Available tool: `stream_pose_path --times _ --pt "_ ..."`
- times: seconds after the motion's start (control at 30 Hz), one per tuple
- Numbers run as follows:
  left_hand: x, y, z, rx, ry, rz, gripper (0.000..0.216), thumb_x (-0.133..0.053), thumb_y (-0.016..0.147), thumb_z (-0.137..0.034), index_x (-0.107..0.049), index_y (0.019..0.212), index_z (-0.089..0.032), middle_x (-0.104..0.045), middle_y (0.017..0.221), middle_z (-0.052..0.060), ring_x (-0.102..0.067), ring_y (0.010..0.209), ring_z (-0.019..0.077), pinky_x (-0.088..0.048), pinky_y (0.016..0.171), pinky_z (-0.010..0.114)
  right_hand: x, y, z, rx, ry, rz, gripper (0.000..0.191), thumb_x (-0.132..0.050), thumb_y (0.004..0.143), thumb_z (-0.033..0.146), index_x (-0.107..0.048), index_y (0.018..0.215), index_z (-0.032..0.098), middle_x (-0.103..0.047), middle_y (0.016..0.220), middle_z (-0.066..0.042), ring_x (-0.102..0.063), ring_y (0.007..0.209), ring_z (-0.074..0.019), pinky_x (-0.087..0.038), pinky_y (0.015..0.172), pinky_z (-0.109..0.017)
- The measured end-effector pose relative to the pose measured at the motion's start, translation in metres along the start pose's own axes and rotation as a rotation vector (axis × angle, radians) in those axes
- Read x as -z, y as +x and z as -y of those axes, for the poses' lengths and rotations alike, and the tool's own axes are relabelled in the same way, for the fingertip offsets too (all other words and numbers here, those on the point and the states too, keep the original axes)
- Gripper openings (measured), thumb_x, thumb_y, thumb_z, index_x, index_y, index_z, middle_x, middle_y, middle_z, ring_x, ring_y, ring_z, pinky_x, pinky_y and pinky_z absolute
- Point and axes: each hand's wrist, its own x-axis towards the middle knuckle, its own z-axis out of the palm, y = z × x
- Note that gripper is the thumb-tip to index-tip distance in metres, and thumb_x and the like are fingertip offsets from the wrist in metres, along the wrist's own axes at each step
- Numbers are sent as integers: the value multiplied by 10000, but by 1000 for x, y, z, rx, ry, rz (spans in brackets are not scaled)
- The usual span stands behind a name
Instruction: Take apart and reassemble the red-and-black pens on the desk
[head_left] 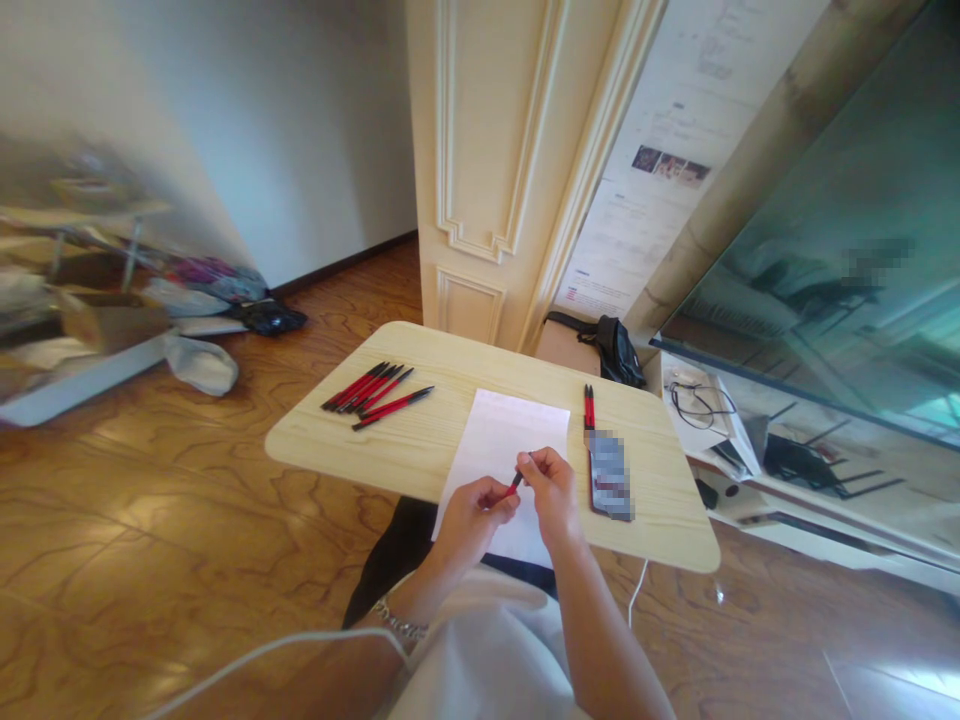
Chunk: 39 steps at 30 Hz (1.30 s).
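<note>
Between my two hands is a red and black pen, held above a white sheet of paper. My left hand pinches its red lower part. The fingers of my right hand close on the black upper end. Much of the pen is covered by my fingers. To the left on the table lie several red pens with black tips, side by side, and one pen a little apart from them. Two more red pens lie together right of the paper.
The pale wooden table has rounded corners. A phone-like object, partly blurred out, lies on its right side. Behind stand a cream panelled door and a black bag. A large screen is at right; clutter at left.
</note>
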Motion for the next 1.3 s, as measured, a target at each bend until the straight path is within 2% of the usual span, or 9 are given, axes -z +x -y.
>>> stream_pose_path --times 0.17,0.4,0.53,0.7,0.8,0.9,1.0,1.13,1.3 --pt "-1 4 2 53 -79 20 231 -664 703 -385 -616 699 -159 -634 600 15 -567 568 145 -410 572 248 5 1 4 -33 31 92 316 -562 805 452 -671 900 171 -670 814 -68 -570 701 -159 -424 614 -278" --pt "0 0 5 -16 100 -62 206 -654 700 -376 -613 643 -183 -617 581 -3 -552 569 152 -397 570 256 -4 -4 -10 38 -77 -66 277 -573 796 435 -669 811 176 -670 733 -52 -588 693 -174 -442 650 -301" --pt "2 0 0 -6 109 -60 223 -657 695 -400 -645 677 -178 -630 589 4 -560 571 160 -395 553 253 -6 -2 -8 29 -125 -49 300 -554 808 449 -677 858 180 -675 764 -56 -589 694 -174 -429 600 -285" --pt "4 10 -10 -27 -60 -5 300 -682 704 -405 -678 856 -147 -698 747 45 -625 681 180 -452 625 262 6 0 5 32 -45 34 350 -506 852 453 -628 1065 204 -670 924 -71 -588 744 -164 -438 592 -271" --pt "7 15 -16 -13 -265 -10 320 -707 706 -372 -641 909 -133 -714 853 86 -650 846 217 -483 768 311 18 -5 5 27 -31 24 322 -522 847 459 -632 989 191 -660 878 -67 -584 722 -156 -439 593 -267" --pt "5 16 -20 -1 -440 -6 300 -707 724 -344 -604 918 -140 -714 902 100 -644 933 224 -475 860 363 22 -17 -3 -66 118 91 270 -565 832 439 -621 899 184 -612 691 -22 -550 617 -131 -424 556 -251" --pt "-4 14 -19 5 -543 -30 272 -701 736 -335 -618 908 -142 -712 940 102 -645 941 217 -469 890 384 15 -27 -10 -155 424 117 195 -651 791 346 -612 910 196 -578 658 15 -514 561 -96 -420 546 -230" --pt "-14 10 -16 32 -496 16 339 -747 683 -312 -680 958 -125 -706 997 122 -641 956 245 -464 901 386 9 -20 -11 -207 754 -45 175 -676 775 321 -622 900 211 -599 745 17 -543 616 -80 -449 572 -212" --pt "-1 9 -9 61 -286 65 439 -794 608 -244 -677 1022 -157 -684 1066 113 -610 1031 258 -469 892 356 34 17 5 -118 942 -175 187 -628 801 412 -571 813 234 -585 730 35 -581 682 -104 -487 629 -256"
